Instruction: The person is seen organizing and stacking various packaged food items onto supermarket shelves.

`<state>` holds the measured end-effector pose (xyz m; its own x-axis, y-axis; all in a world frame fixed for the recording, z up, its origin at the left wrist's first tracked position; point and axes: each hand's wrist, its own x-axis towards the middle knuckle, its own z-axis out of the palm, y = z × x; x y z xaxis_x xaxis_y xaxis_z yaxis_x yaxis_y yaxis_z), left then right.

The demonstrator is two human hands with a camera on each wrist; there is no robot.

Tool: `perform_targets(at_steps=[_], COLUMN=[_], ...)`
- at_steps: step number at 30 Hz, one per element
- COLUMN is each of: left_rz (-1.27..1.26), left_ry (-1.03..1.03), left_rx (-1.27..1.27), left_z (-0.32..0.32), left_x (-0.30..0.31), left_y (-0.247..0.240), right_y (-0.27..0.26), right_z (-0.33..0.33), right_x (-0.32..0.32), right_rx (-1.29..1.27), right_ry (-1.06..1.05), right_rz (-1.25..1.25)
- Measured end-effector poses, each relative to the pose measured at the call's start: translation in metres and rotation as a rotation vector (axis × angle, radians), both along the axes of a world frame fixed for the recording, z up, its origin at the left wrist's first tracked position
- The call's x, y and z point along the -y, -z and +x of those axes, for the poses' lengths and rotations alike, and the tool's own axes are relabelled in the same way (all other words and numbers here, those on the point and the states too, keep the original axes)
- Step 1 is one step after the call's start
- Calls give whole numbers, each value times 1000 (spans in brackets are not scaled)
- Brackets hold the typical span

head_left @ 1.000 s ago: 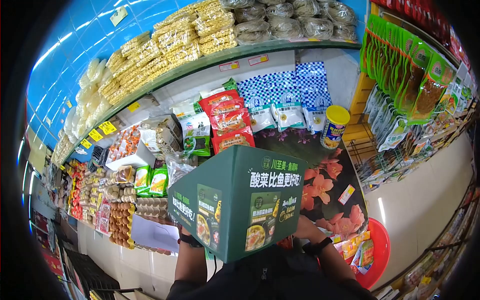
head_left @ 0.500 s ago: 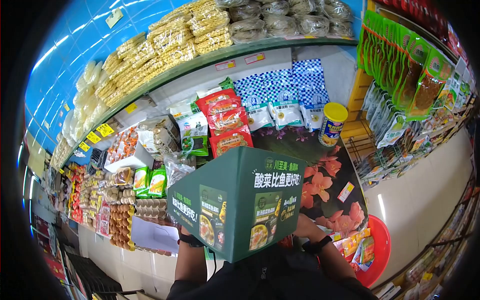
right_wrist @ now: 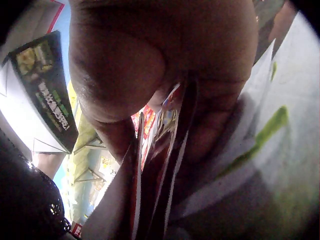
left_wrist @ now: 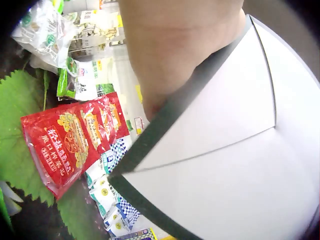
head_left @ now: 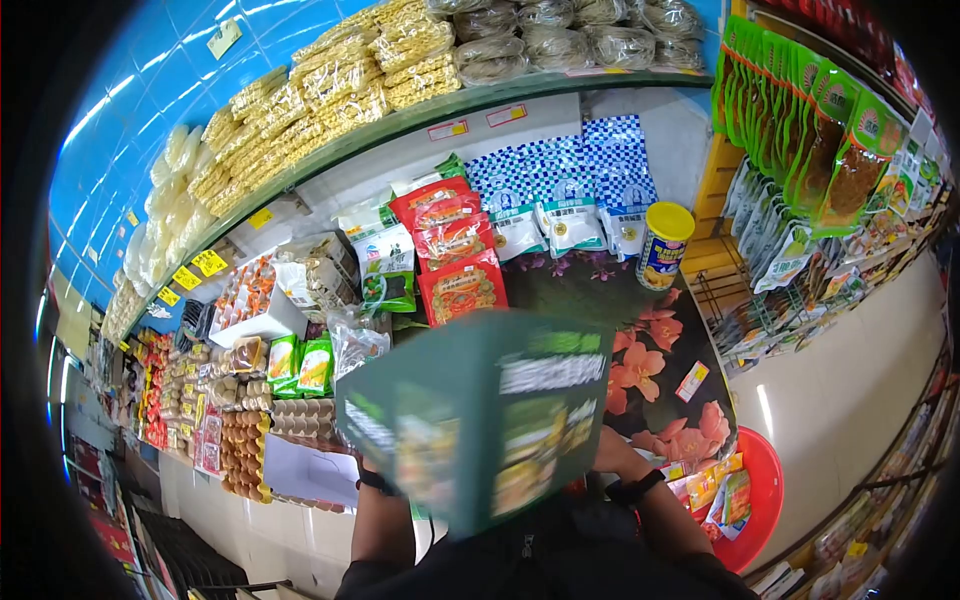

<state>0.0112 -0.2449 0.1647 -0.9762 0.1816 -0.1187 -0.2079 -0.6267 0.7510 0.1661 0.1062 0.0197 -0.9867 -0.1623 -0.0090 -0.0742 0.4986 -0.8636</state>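
Observation:
A dark green printed cardboard display box (head_left: 430,400), blurred by motion, stands tilted in front of my body in the head view. My left hand (left_wrist: 185,45) grips it by the rim, and its white inside (left_wrist: 225,165) faces the left wrist camera. The box hides most of that hand's fingers in the head view. To the right of the box, my right hand (head_left: 618,455) is partly covered by it. In the right wrist view, the fingers curl around thin, shiny-edged packets (right_wrist: 176,135); their fronts are turned away. A white-and-green surface (right_wrist: 280,165) lies beside them.
Red packets (head_left: 462,285), blue-checked bags (head_left: 570,220) and a yellow-lidded can (head_left: 664,245) stand on the flower-patterned counter (head_left: 640,370). A red basin (head_left: 765,490) with packets sits at right. Egg trays (head_left: 243,450) are at left; a noodle shelf (head_left: 340,130) runs above.
The green box has turned, its front corner edge shifting right, and dropped slightly toward my body. It is blurred now. My right hand stays almost in place.

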Motion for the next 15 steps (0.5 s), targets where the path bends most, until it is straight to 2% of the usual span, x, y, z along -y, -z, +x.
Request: perform_targets(at_steps=[3,7,15], left_rz=[73,82,82], left_ry=[1,-28,-52], left_rx=[133,149,148], left_z=[8,9,6], left_x=[13,19,27], left_y=[22,24,26], right_y=[15,-15,-10], right_z=[-1,-1,-3], right_x=[1,1,1], right_rx=[29,20,18], right_ry=[10,-23,-26], right_rz=[-17,-64,-51])
